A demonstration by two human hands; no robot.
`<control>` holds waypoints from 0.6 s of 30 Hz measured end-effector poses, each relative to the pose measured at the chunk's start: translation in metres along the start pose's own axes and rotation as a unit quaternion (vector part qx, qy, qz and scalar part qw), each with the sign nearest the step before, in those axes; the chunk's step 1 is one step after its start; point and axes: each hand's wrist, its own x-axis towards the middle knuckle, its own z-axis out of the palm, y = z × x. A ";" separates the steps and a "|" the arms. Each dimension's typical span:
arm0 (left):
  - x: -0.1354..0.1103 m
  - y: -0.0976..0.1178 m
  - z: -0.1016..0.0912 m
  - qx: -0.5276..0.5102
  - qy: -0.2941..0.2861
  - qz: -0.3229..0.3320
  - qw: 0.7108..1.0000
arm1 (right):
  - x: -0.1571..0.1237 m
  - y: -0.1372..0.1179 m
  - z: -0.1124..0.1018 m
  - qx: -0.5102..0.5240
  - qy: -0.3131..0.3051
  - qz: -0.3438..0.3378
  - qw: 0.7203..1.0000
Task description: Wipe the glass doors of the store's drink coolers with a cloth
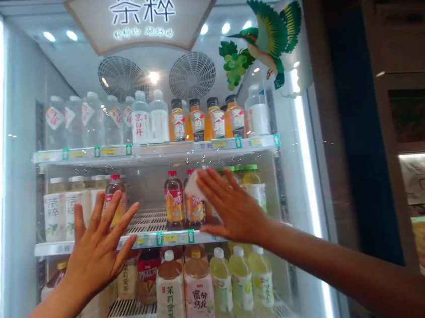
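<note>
My left hand (97, 242) is spread out with its fingers apart, in front of the cooler's glass at the middle shelf. Nothing is in it; whether the palm touches the glass cannot be told. Under my right hand (236, 207), held flat, is a small white cloth (192, 187), which shows past the fingertips against the glass door (139, 187). Most of that cloth is hidden by the fingers. Behind the hands, red-capped tea bottles (174, 201) and green-capped bottles (253, 187) stand on the middle shelf.
The lit drinks cooler has a sign (144, 14) on top and a bird sticker (271, 36) at upper right. Water bottles (92, 121) and orange drinks (196, 120) line the top shelf. Several bottles (199, 292) fill the lower one. Another display shelf (424, 147) stands right.
</note>
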 end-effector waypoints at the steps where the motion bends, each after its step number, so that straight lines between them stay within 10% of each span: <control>1: -0.002 -0.009 -0.003 0.001 0.004 -0.005 1.000 | 0.017 0.002 0.001 -0.009 0.015 0.045 0.999; 4: -0.011 -0.034 -0.010 0.001 0.013 -0.027 1.000 | 0.058 -0.012 0.007 -0.010 0.032 0.095 0.995; 9: -0.030 -0.080 -0.017 0.012 0.004 -0.021 1.000 | 0.094 -0.064 0.019 0.026 -0.015 -0.071 0.997; 15: -0.041 -0.145 -0.028 0.040 0.009 -0.013 0.999 | 0.177 -0.067 0.025 0.026 0.015 0.073 0.997; 18: -0.047 -0.168 -0.032 0.043 0.015 -0.002 0.999 | 0.199 -0.098 0.030 0.041 -0.022 0.004 0.999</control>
